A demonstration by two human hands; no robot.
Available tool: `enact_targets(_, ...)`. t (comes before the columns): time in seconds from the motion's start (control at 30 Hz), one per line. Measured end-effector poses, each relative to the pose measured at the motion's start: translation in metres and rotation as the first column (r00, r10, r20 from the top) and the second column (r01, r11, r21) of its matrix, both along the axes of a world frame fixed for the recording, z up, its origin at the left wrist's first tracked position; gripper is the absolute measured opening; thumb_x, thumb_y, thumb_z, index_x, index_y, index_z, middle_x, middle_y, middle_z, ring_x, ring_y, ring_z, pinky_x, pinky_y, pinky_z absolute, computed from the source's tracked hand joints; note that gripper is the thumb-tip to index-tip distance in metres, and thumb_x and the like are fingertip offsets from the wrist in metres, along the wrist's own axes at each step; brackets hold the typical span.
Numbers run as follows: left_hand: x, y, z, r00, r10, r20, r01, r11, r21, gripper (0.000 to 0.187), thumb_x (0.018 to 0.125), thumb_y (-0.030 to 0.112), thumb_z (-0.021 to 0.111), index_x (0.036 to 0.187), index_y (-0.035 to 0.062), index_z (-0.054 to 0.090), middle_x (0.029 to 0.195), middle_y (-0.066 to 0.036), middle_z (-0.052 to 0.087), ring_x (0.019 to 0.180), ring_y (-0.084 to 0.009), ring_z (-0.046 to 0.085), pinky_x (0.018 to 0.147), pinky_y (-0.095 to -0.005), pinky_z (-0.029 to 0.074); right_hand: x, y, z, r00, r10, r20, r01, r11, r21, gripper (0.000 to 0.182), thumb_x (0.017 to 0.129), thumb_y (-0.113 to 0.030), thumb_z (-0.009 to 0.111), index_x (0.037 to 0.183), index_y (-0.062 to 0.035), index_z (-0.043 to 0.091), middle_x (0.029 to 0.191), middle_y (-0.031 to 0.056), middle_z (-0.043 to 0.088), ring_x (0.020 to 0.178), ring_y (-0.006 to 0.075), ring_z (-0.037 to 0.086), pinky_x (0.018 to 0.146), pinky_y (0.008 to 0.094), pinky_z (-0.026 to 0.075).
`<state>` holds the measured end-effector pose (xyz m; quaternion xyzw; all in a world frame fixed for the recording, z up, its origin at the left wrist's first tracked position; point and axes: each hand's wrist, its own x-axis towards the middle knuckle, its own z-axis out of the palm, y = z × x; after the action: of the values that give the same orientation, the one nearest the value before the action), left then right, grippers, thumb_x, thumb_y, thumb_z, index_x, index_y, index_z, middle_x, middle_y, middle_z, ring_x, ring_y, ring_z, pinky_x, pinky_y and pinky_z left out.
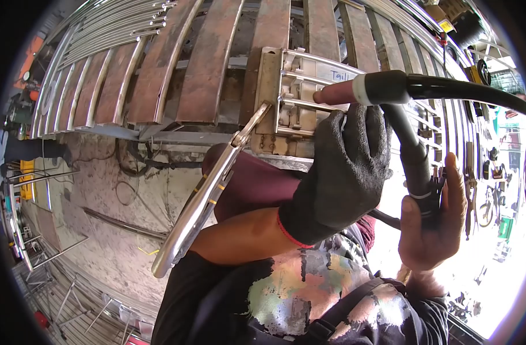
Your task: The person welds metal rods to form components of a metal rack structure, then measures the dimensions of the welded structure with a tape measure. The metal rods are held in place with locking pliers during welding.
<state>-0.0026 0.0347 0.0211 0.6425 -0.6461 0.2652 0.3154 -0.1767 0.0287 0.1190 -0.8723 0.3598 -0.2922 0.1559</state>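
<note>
My right hand [435, 224], bare, holds the black handle of a TIG welding torch [410, 138] between thumb and fingers, the fingertips pointing up. The torch's reddish nozzle [336, 92] points left over a frame of thin metal rods [297, 104]. My left hand [349, 164], in a dark grey glove with a red cuff edge, is curled just below the torch head; what its fingertips hold, if anything, is hidden. The rods rest on a flat metal jig plate [269, 72]. Locking pliers [202, 190] reach from the plate's left edge toward my forearm.
A slatted metal workbench [202, 63] spans the top, with a bundle of metal rods [116, 31] at its upper left. Handwriting marks a plate behind the rods. Metal frames [38, 241] stand on the floor at left. A black torch cable [470, 92] runs right.
</note>
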Motion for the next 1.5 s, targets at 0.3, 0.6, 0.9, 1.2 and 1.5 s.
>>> enact_targets(0.3,-0.004,0.005,0.007,0.998,0.05,0.025,-0.052,0.995,0.091,0.047,0.09,0.011,0.065,0.133,-0.0081,0.064,0.128,-0.024,0.067,0.117,-0.0357,0.061,0.099,-0.056,0.05,0.001,-0.002,0.004,0.999,0.016,-0.039,-0.017,0.999,-0.038,0.071,0.096,-0.009,0.078,0.154,0.0129,0.044,0.146,0.0352,0.06,0.134,0.0419,0.064,0.111,0.0445,0.052)
enact_targets(0.6,-0.004,0.013,0.014,0.997,0.066,0.041,-0.074,0.968,0.238,0.055,0.1,0.017,0.06,0.151,-0.0032,0.056,0.143,-0.021,0.062,0.135,-0.0318,0.055,0.114,-0.0536,0.037,0.003,-0.005,0.004,0.999,0.049,-0.012,-0.049,0.998,-0.027,0.067,0.093,-0.005,0.079,0.151,0.0129,0.049,0.144,0.0339,0.062,0.131,0.0419,0.066,0.11,0.0447,0.052)
enact_targets(0.9,-0.018,0.009,-0.011,0.697,-0.239,-0.676,0.303,0.953,-0.025,0.078,0.097,-0.002,0.067,0.153,-0.0068,0.013,0.15,-0.023,0.047,0.144,-0.0334,0.05,0.122,-0.0461,0.038,0.003,-0.006,0.005,0.998,0.061,-0.03,-0.063,0.997,-0.046,0.068,0.092,-0.003,0.078,0.152,0.0129,0.048,0.145,0.0347,0.061,0.132,0.0418,0.065,0.11,0.0448,0.052)
enact_targets(1.2,-0.007,0.016,0.004,0.944,-0.081,-0.319,0.122,0.986,0.111,0.063,0.097,0.006,0.067,0.152,-0.0032,0.038,0.145,-0.023,0.057,0.135,-0.0355,0.058,0.114,-0.05,0.041,0.005,-0.005,0.002,0.996,0.087,0.009,-0.087,0.996,-0.008,0.069,0.092,-0.001,0.077,0.152,0.0131,0.047,0.143,0.0347,0.062,0.131,0.0417,0.066,0.11,0.0434,0.053)
enact_targets(1.5,-0.007,0.017,0.003,0.993,0.029,-0.115,-0.003,0.977,0.215,0.052,0.101,0.012,0.061,0.15,-0.0004,0.052,0.147,-0.02,0.06,0.131,-0.0316,0.06,0.112,-0.0501,0.039,0.008,-0.007,0.005,0.993,0.113,-0.017,-0.113,0.993,-0.038,0.069,0.092,0.0,0.077,0.153,0.0134,0.046,0.143,0.0352,0.063,0.13,0.0416,0.067,0.109,0.043,0.053)
